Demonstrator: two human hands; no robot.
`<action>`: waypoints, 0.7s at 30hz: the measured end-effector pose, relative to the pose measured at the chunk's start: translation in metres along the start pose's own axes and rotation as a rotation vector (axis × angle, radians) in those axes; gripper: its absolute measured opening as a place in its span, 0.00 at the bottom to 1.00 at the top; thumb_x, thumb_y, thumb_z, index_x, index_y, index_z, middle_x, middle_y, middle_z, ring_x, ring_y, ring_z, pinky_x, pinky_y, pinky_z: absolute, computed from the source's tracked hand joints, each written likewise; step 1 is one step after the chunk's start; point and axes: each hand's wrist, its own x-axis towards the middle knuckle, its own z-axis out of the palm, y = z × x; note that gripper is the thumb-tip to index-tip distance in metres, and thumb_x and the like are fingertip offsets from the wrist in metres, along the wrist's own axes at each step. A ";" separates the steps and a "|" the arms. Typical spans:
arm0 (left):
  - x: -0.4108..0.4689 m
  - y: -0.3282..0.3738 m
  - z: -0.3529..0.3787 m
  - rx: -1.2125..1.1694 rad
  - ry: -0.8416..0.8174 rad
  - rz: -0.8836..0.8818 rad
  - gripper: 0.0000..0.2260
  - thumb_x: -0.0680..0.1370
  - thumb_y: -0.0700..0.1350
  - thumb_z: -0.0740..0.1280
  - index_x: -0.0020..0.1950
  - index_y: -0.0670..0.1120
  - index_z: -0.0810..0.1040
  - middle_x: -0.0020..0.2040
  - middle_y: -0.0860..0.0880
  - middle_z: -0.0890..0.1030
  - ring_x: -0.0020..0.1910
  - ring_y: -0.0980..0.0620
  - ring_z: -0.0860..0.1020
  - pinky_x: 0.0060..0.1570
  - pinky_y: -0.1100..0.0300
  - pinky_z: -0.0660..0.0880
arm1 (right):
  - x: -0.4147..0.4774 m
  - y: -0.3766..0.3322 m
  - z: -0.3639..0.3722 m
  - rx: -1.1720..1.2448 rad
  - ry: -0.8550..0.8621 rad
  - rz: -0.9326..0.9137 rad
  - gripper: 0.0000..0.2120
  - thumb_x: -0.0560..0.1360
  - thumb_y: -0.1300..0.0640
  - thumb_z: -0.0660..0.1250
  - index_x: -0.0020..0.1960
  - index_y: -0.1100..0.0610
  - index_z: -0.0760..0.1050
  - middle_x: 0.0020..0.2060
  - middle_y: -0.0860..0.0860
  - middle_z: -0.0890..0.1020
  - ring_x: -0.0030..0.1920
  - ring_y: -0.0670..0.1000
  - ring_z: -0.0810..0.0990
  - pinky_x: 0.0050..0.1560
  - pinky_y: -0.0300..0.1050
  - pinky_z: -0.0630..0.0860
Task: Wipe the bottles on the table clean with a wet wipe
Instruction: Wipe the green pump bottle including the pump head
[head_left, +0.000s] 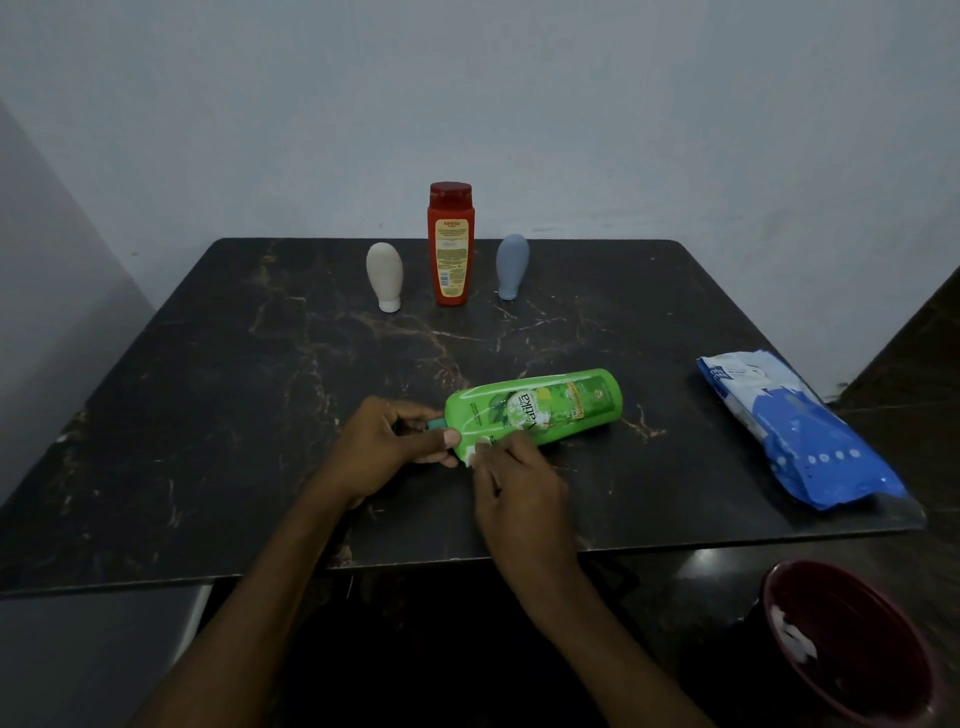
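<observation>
A green bottle (540, 408) lies on its side near the middle of the dark marble table (218, 395), cap end pointing left. My left hand (392, 444) grips its teal cap end. My right hand (511, 480) pinches a small white wet wipe (475, 453) against the bottle's lower left shoulder. At the back of the table stand a red bottle (450, 244), a beige bottle (385, 277) on its cap to the left, and a grey-blue bottle (511, 266) on its cap to the right.
A blue and white wet-wipe pack (800, 431) lies at the table's right edge. A dark red bin (852, 639) with white wipes inside stands on the floor at the lower right. A pale wall rises behind the table.
</observation>
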 end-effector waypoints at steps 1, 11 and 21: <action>-0.001 0.000 -0.001 0.004 -0.004 0.001 0.11 0.76 0.39 0.75 0.57 0.39 0.85 0.47 0.41 0.88 0.47 0.42 0.87 0.54 0.55 0.83 | 0.000 0.000 -0.001 0.017 -0.007 -0.003 0.07 0.78 0.60 0.66 0.42 0.60 0.80 0.39 0.51 0.76 0.34 0.51 0.76 0.37 0.45 0.74; -0.001 0.000 0.000 0.015 -0.025 0.008 0.11 0.77 0.40 0.74 0.57 0.39 0.85 0.48 0.42 0.88 0.47 0.41 0.87 0.54 0.54 0.83 | 0.044 0.082 -0.074 0.057 0.120 0.399 0.06 0.76 0.51 0.70 0.50 0.52 0.80 0.40 0.44 0.81 0.41 0.35 0.78 0.39 0.28 0.74; -0.004 -0.001 -0.001 0.062 -0.003 0.052 0.07 0.76 0.41 0.75 0.53 0.40 0.87 0.45 0.42 0.88 0.46 0.44 0.87 0.51 0.54 0.83 | -0.007 -0.018 0.005 0.083 -0.022 0.006 0.03 0.75 0.59 0.69 0.46 0.57 0.82 0.42 0.51 0.77 0.39 0.50 0.78 0.41 0.44 0.76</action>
